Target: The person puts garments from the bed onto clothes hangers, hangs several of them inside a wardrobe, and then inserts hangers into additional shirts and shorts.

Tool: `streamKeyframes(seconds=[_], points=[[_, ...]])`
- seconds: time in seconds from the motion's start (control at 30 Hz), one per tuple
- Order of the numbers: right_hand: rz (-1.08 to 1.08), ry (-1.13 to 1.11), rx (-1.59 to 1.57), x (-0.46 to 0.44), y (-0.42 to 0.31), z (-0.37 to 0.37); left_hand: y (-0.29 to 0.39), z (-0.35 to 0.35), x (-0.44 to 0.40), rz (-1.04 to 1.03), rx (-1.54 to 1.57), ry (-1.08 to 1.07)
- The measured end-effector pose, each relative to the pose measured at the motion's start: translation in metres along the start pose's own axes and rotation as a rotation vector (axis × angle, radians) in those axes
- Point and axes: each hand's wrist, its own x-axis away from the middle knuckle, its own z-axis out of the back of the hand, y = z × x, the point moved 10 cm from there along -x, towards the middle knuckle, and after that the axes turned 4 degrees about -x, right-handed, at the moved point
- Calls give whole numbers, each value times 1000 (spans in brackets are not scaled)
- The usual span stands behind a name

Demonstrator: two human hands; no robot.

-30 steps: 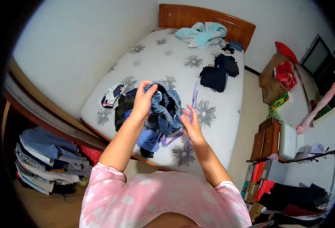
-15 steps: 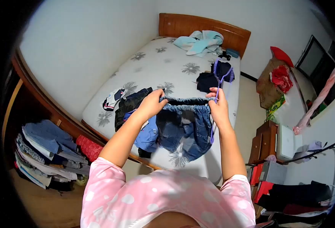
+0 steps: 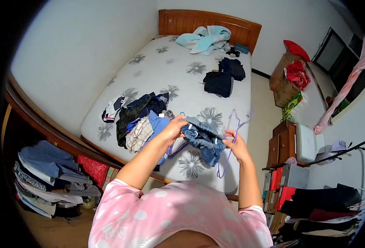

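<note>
Elastic-waisted denim shorts hang between my two hands above the near part of the bed, bunched and tilted. My left hand is closed on one end of the waistband. At the other end my right hand pinches the waistband and also holds a purple clothes hanger, which is partly blurred. A pile of loose clothes, with a blue piece and a checked piece in it, lies on the bed just beyond my left hand.
Folded dark clothes lie further up on the flower-patterned mattress. A light blue blanket rests by the wooden headboard. To the left is a shelf with stacked clothes; to the right, a rack of dark garments.
The shorts were stretched wide with their front spread out; now the waistband is slacker and the cloth is bunched and tipped. Both hands have come lower, and the hanger has swung outward.
</note>
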Motion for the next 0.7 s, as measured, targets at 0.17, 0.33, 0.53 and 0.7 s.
streamKeyframes(seconds=[0.17, 0.33, 0.53, 0.7], points=[[-116, 244, 162, 46, 20, 49, 12, 16, -12, -203, -348, 96], [78, 333, 160, 69, 17, 69, 45, 28, -9, -383, -726, 248], [249, 308, -330, 105, -50, 52, 60, 44, -19, -403, -881, 331], [378, 193, -298, 114, -68, 18, 75, 37, -19, -408, -911, 338]])
